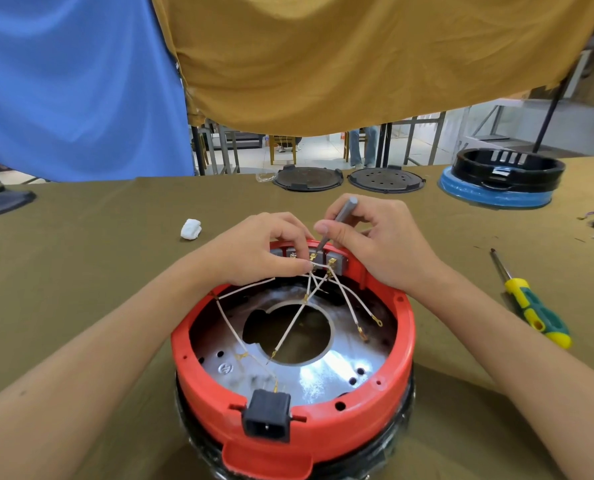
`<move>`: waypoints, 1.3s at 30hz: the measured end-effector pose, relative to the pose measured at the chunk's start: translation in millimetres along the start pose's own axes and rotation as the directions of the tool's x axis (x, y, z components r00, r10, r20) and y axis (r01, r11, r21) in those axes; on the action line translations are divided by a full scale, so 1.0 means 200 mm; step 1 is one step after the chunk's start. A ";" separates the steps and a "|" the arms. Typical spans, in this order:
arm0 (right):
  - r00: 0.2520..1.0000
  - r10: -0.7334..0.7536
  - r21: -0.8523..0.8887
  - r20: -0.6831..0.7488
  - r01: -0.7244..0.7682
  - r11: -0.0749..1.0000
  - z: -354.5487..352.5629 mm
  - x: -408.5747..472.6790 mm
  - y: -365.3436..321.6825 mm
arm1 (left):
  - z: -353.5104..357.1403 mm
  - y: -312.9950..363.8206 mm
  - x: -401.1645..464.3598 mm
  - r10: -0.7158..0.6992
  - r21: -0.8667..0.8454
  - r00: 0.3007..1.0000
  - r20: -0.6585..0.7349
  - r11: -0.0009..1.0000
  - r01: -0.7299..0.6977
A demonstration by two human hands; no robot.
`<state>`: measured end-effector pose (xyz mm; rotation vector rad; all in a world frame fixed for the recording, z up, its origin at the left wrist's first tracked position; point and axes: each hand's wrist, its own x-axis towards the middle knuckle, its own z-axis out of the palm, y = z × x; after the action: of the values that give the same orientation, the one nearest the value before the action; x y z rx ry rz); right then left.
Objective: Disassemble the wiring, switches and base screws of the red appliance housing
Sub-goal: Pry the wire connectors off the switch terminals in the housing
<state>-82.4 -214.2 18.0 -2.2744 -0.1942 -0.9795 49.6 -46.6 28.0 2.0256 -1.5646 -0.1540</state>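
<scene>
The red appliance housing [385, 407] sits upturned on the olive tablecloth [81, 271], its far rim under both hands. The left hand [254, 251] pinches a white wire [309, 268] at the grey switch block [323, 259]. The right hand [375, 244] grips a thin grey tool [344, 211], tip down at the brass terminals; the tip itself is hard to make out. Fingers hide part of the switches. Right of that hand lies a yellow-green screwdriver [530, 306]; left of the other, a white wad [191, 229]. Beyond the knuckles rest two black discs [307, 178] and a black ring [506, 168].
</scene>
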 end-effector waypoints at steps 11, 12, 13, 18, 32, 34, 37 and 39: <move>1.000 0.009 0.002 0.018 -0.009 1.000 0.00 0.00 -0.01 | 0.00 -0.01 0.01 0.007 -0.005 1.000 0.011 1.000 -0.007; 0.999 0.026 0.005 0.021 -0.026 1.000 0.00 0.00 -0.01 | 0.00 -0.01 0.00 0.007 -0.008 1.000 0.012 1.000 -0.007; 0.998 0.052 0.015 0.022 -0.052 0.999 0.00 0.01 -0.01 | 0.00 -0.01 0.00 0.005 -0.010 1.000 0.012 1.000 -0.005; 0.974 0.225 0.159 0.023 -0.226 0.961 0.02 0.05 0.00 | 0.00 0.00 0.00 -0.006 -0.007 1.000 0.018 1.000 0.006; 0.962 0.272 0.190 -0.025 -0.263 0.946 0.03 0.03 0.01 | 0.00 0.02 0.00 -0.021 -0.022 0.999 0.028 1.000 0.022; 0.984 0.180 0.095 -0.011 -0.178 0.979 0.03 0.02 -0.01 | 0.00 0.02 0.00 -0.020 -0.021 1.000 0.021 1.000 0.021; 0.995 0.092 -0.008 0.023 -0.092 0.996 0.02 0.02 -0.03 | 0.00 0.02 0.00 -0.022 -0.013 1.000 0.020 1.000 0.022; 0.996 0.085 -0.034 0.036 -0.084 0.996 0.02 0.02 -0.03 | 0.00 0.02 0.00 -0.022 -0.011 1.000 0.022 1.000 0.022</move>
<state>-78.6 -206.5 22.3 -2.3118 -0.0973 -0.9029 45.8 -46.7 31.0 2.0395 -1.5519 -0.1935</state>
